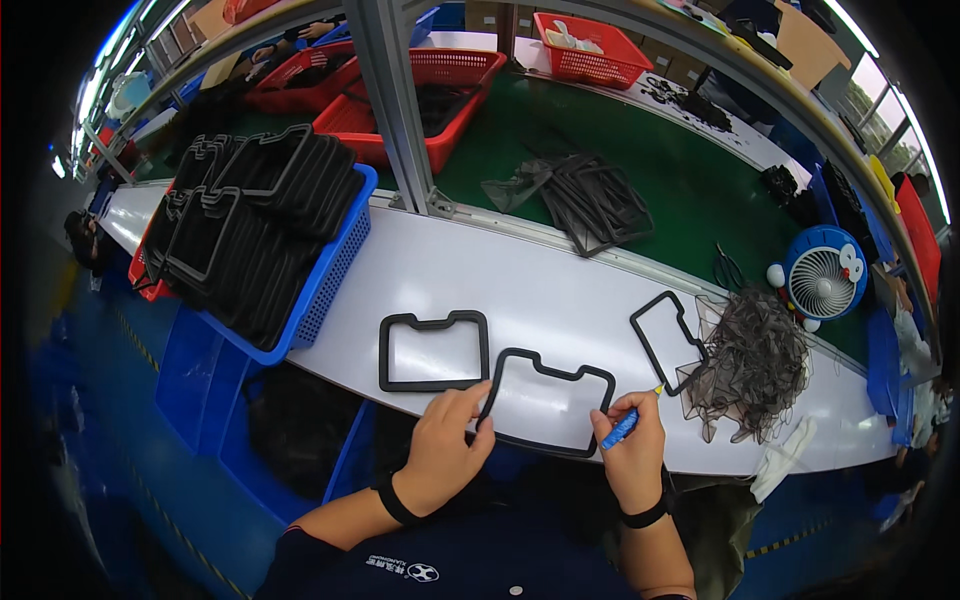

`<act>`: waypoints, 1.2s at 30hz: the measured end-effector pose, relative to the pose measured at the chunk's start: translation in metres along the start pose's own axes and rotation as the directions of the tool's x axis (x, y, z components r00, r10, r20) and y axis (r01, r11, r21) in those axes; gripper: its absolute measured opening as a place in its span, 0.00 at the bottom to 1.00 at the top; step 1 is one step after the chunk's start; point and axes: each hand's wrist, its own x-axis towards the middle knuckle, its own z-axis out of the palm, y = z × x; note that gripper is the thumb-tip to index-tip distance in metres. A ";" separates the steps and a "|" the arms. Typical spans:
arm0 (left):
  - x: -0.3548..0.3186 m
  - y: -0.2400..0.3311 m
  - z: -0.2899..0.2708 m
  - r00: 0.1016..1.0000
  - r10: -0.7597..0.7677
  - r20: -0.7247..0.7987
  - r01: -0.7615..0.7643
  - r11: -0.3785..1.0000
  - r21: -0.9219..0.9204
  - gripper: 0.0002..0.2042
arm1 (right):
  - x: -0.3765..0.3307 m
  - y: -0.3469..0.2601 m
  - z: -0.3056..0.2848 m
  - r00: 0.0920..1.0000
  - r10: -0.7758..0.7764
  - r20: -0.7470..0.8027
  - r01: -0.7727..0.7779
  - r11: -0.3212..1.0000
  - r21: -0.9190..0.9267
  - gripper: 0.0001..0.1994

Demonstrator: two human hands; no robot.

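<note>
1. Two hands are working one black rubber gasket (545, 400), which is lying flat on the white desk (560, 290) at its near edge.
2. The left hand (440, 455) is pinching the gasket's left side, fingers closed on the strip.
3. The right hand (630, 455) is gripping a blue trimming tool (622, 428), fingers wrapped fully around it, tip just beside the gasket's right corner.
4. Two more gaskets, a finished-looking gasket (433, 350) and a thin gasket (668, 340), are lying nearby, next to a pile of trimmed flash (755, 360).
5. Risk: the flexible strip is likely buckling under tool pressure, so the tip could nick the seal or slip toward the left fingers.
</note>
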 end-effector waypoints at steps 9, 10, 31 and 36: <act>0.010 -0.075 -0.056 0.968 -0.113 -0.224 0.182 0.932 0.314 0.22 | 0.078 -0.026 0.120 0.918 -0.307 0.250 0.291 0.952 0.098 0.15; 0.009 -0.089 -0.053 0.971 -0.098 -0.218 0.174 0.915 0.365 0.22 | 0.084 -0.026 0.122 0.895 -0.313 0.318 0.302 0.949 0.085 0.14; -0.037 -0.038 0.000 0.806 -0.204 0.556 0.585 0.421 -0.693 0.18 | 0.119 -0.010 0.015 0.772 -0.635 0.016 0.591 0.709 -0.384 0.11; -0.012 -0.031 0.024 0.646 -0.298 0.703 0.723 -0.057 -0.689 0.21 | -0.001 0.016 -0.018 0.794 -0.445 0.416 0.543 0.826 -0.153 0.17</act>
